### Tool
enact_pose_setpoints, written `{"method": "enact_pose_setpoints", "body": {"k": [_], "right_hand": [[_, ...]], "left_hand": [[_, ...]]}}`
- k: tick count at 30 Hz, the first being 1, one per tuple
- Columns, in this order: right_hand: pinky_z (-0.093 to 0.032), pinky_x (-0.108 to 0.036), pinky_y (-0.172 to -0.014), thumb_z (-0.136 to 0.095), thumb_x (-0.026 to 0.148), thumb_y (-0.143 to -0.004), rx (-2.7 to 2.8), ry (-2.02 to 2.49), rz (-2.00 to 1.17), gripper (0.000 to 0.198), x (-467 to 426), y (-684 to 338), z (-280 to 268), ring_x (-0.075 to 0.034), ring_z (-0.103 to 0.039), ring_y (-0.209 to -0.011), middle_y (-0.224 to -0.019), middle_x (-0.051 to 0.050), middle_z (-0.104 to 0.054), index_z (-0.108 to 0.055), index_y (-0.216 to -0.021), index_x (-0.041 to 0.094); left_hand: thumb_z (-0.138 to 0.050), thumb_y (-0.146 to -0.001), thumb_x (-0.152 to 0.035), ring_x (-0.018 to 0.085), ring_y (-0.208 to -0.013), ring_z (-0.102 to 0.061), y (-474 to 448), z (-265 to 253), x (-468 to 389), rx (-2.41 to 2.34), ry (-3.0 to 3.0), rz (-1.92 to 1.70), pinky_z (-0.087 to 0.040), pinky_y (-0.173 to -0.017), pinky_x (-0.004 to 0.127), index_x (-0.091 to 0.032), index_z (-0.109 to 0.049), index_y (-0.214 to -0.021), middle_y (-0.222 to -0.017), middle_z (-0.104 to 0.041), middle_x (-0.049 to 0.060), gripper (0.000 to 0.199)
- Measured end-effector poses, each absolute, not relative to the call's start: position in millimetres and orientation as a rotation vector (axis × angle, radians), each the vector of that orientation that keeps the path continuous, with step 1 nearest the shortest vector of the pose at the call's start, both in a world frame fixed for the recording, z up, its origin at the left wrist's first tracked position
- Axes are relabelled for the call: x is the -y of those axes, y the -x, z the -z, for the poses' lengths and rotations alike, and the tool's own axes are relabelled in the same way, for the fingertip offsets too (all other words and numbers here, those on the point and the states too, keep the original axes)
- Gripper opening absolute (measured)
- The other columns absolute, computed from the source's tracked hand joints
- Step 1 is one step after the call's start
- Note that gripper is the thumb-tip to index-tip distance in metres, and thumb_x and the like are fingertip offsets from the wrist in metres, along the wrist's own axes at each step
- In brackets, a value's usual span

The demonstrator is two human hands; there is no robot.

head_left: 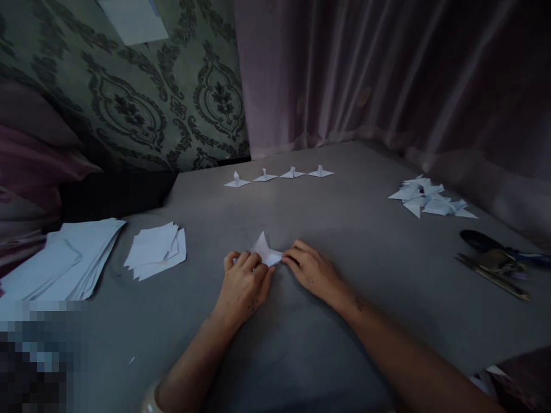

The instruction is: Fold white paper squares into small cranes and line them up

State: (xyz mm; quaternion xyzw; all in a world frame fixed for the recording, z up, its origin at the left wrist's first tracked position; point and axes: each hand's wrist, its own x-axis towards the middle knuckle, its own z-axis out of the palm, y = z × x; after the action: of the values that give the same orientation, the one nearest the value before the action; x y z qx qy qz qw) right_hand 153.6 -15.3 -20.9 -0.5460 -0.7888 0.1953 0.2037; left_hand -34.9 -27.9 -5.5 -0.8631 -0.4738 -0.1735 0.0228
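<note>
Dim light; green damask wallpaper far left, pleated mauve curtain far right, white sheet high on wallpaper.

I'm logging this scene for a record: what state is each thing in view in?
Paper in the hands: partly visible, folded to points
Left hand: gripping the paper
Right hand: pinching its tip
Row of four folded papers: spread, centres raised
Heap of folded papers: jumbled
Small sheets: stacked unevenly
Large sheets: stacked, fanned
Curtain: hanging in folds

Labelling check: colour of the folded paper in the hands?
The folded paper is white; head view shows it best.
</note>
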Motion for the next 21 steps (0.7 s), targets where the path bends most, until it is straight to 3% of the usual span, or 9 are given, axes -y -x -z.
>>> {"method": "enact_pose_setpoints", "body": {"k": [7, 13, 16, 19, 21], "right_hand": [[-0.041, -0.025, -0.067, -0.047, 0.024, -0.092, 2.130, 1.619, -0.482, 0.015, 15.0, -143.2, 21.4, -0.014, -0.057, -0.078, -0.091, -0.003, -0.060, -0.062, -0.090, 0.021], [-0.044, -0.026, -0.076, -0.039, 0.009, -0.092, 2.316, 1.461, -0.412, 0.028, 24.2, -142.3, 16.2, -0.015, -0.057, -0.091, -0.097, -0.005, -0.060, -0.063, -0.103, 0.020], [-0.044, -0.027, -0.082, -0.040, 0.006, -0.089, 2.381, 1.440, -0.377, 0.032, 28.4, -143.5, 12.8, -0.017, -0.055, -0.097, -0.102, -0.006, -0.059, -0.062, -0.108, 0.019], [-0.045, -0.028, -0.082, -0.043, 0.006, -0.088, 2.422, 1.440, -0.354, 0.032, 31.2, -144.0, 9.7, -0.018, -0.053, -0.100, -0.106, -0.007, -0.058, -0.061, -0.111, 0.019], [-0.045, -0.029, -0.079, -0.043, 0.008, -0.089, 2.455, 1.448, -0.330, 0.032, 32.3, -143.9, 8.3, -0.019, -0.052, -0.099, -0.106, -0.007, -0.057, -0.060, -0.113, 0.020]], "left_hand": [[-0.048, -0.089, -0.026, 0.021, -0.079, -0.057, 27.4, 7.7, 26.0, 1.676, 2.629, 0.540, -0.029, -0.084, 0.044, -0.018, -0.062, -0.068, -0.074, -0.066, 0.004, 0.027], [-0.057, -0.085, -0.031, 0.024, -0.087, -0.057, 41.5, 11.9, 20.7, 1.579, 2.709, 0.591, -0.028, -0.085, 0.043, -0.020, -0.062, -0.096, -0.085, -0.069, 0.005, 0.016], [-0.055, -0.085, -0.022, 0.023, -0.089, -0.056, 53.4, 8.6, 16.6, 1.470, 2.802, 0.595, -0.027, -0.087, 0.044, -0.022, -0.061, -0.095, -0.088, -0.069, 0.004, 0.012], [-0.052, -0.082, -0.013, 0.023, -0.093, -0.054, 58.2, 6.6, 14.4, 1.352, 2.836, 0.614, -0.029, -0.087, 0.043, -0.023, -0.061, -0.097, -0.096, -0.068, 0.004, 0.020], [-0.049, -0.081, -0.009, 0.025, -0.100, -0.051, 57.7, 7.4, 14.3, 1.298, 2.784, 0.643, -0.031, -0.087, 0.042, -0.023, -0.058, -0.110, -0.113, -0.061, 0.008, 0.033]]}}
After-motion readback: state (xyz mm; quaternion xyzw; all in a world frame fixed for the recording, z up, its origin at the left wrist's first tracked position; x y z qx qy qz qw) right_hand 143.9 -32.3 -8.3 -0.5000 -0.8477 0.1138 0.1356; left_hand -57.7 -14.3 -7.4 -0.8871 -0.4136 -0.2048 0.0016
